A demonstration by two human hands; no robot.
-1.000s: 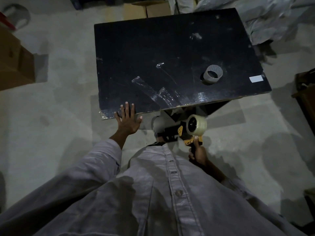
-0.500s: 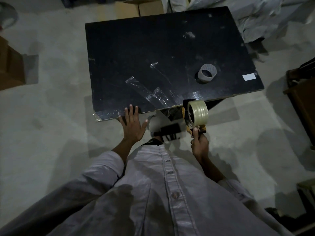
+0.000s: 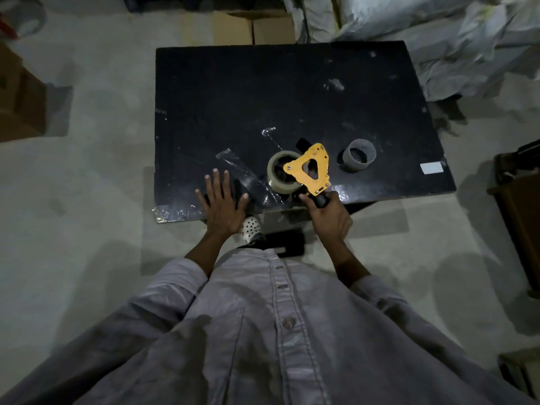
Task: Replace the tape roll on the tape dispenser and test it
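Observation:
My right hand [image 3: 328, 216] grips the black handle of a yellow tape dispenser [image 3: 310, 168] held over the near edge of the black table [image 3: 263, 92]. A clear tape roll [image 3: 279, 174] sits mounted on the dispenser's left side. My left hand [image 3: 222, 204] lies flat with fingers spread on the table's near edge, left of the dispenser. An empty grey cardboard core [image 3: 358, 155] stands on the table to the dispenser's right. Strips of clear tape [image 3: 247, 178] are stuck to the tabletop between my hands.
A small white label [image 3: 432, 168] sits at the table's right edge. Cardboard boxes [image 3: 252, 27] stand behind the table and another box [image 3: 17, 97] at left. Crumpled plastic sheeting [image 3: 438, 33] is piled at back right. A dark wooden piece [image 3: 517, 206] stands at right.
My right hand has raised the dispenser from below the table's edge up over the tabletop and turned it so its yellow side faces up. My left hand has slid further onto the table.

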